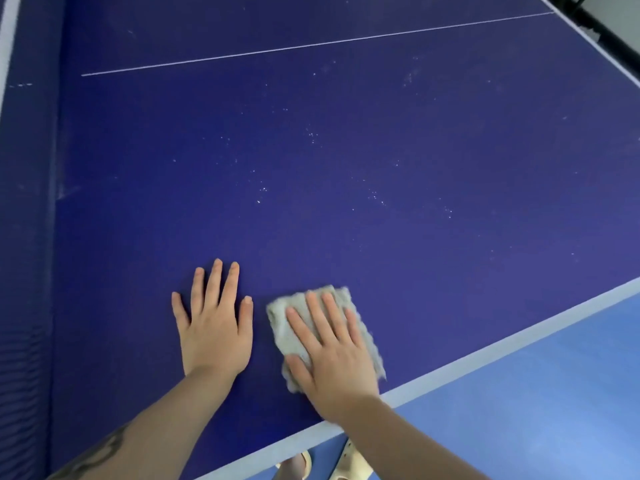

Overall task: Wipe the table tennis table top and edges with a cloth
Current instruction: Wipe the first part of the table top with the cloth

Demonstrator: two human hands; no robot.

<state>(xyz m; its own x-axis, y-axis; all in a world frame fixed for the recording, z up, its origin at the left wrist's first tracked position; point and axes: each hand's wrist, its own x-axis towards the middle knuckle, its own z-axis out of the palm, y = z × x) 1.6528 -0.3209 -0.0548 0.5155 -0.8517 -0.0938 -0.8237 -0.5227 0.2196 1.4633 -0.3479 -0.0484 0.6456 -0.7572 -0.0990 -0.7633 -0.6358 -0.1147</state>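
Flat on the blue table (346,168), near its white edge (485,355), the left hand (216,327) lies spread and holds nothing, while just beside it the right hand (332,351) presses straight fingers on the grey cloth (298,306). Much of the cloth is hidden under that hand, and below the edge pale footwear (356,459) is cut off.

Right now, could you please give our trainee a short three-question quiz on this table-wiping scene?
1. True or false: the right hand presses flat on the grey cloth.
2. Where does the left hand rest? A) on the cloth B) bare on the blue table top C) off the table
3. Fill in: pale specks lie beyond the cloth, toward the thin white ____ line.

Key: 1 true; 2 B; 3 centre.
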